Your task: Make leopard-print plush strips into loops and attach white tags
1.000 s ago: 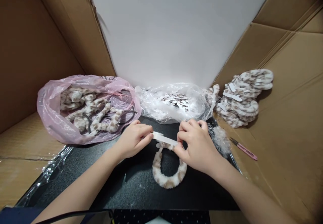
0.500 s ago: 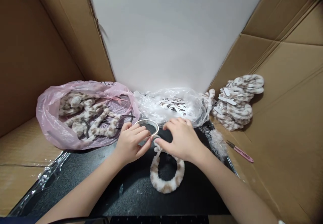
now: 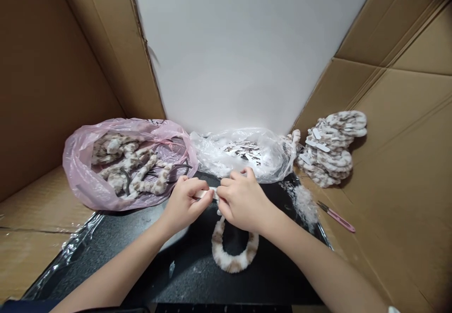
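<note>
Above the middle of the black table top (image 3: 197, 275), my left hand (image 3: 185, 204) is closed around a roll of tape (image 3: 202, 193). The roll is turned nearly edge-on, so only a pale strip shows between the hands. Close against it, my right hand (image 3: 243, 200) has its fingers bent and pinched together at the roll's right end; any tape between them is too small to make out. Just below the hands lies a fluffy white-and-brown headband (image 3: 233, 263), a loop with its curve toward me. My right hand covers its upper ends.
A pink plastic bag (image 3: 81, 181) of spotted fluffy pieces stands at left. Behind the hands is a clear bag (image 3: 212, 155) with printed cards. To the right are a pile of tagged fluffy bands (image 3: 328, 150), crumpled clear plastic (image 3: 305, 202) and pink thread snips (image 3: 337, 218).
The tape roll has turned from showing its open ring to nearly edge-on. My right hand's fingers have closed in beside my left. The headband has stayed on the table.
</note>
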{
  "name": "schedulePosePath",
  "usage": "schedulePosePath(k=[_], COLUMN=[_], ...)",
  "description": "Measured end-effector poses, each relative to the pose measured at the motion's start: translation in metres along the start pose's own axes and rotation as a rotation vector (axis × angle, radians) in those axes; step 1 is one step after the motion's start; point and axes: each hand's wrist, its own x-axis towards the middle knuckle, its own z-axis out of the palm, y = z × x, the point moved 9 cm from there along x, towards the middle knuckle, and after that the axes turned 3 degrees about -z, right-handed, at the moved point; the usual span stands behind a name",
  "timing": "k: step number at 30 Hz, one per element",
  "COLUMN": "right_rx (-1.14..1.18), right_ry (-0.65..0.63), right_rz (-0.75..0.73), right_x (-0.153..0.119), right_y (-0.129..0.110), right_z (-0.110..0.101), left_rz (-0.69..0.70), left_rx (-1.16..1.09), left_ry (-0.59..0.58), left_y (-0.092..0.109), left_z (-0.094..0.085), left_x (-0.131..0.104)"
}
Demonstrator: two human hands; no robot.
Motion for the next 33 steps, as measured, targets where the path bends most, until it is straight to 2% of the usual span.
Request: schedulePosePath(k=[5,7,8,10,11,12,14,17,19,22,25,28,30,33], right_rx=[-0.035,-0.034,-0.024,0.019,0.060,0.121,0.332,0.727,0.871,0.813,0.595,0.448,0.476,0.699], right_ry=[0.046,0.050,0.045,0.021,0.010,0.004,0.040,0.219,0.282,0.208,0.104,0.047,0.081,0.273], right_rz=[-0.035,-0.028,-0.018,0.041,0.092,0.153,0.255,0.351,0.397,0.393,0.382,0.442,0.462,0.448], right_x=[-0.013,-0.022,-0.027,-0.040,-0.046,-0.052,-0.062,-0.073,-0.077,-0.069,-0.050,-0.037,-0.033,-0.039], right_y=[-0.016,-0.021,-0.021,-0.011,-0.002,0.010,0.035,0.066,0.073,0.060,0.044,0.043,0.045,0.046], right_z=[-0.018,-0.025,-0.028,-0.030,-0.029,-0.026,-0.018,0.000,0.021,0.054,0.080,0.099,0.106,0.102], left_rz=[-0.070,-0.147,-0.207,-0.309,-0.305,-0.256,-0.130,-0.083,-0.049,0.000,0.004,-0.032,-0.042,-0.075], left_rx=[-0.047,-0.060,-0.060,-0.074,-0.058,-0.038,0.038,0.227,0.345,0.467,0.501,0.439,0.314,0.057], left_ry=[-0.043,-0.013,0.042,0.147,0.139,0.094,-0.055,-0.146,-0.183,-0.222,-0.217,-0.196,-0.168,-0.103], left_y=[0.006,-0.003,-0.011,-0.025,-0.026,-0.023,-0.014,-0.022,-0.033,-0.047,-0.052,-0.047,-0.038,-0.026], left_z=[-0.003,-0.015,-0.026,-0.046,-0.049,-0.046,-0.027,0.004,0.022,0.038,0.041,0.036,0.030,0.021], left_x=[0.004,0.008,0.009,0.009,0.009,0.009,0.005,-0.007,-0.015,-0.025,-0.031,-0.038,-0.042,-0.045])
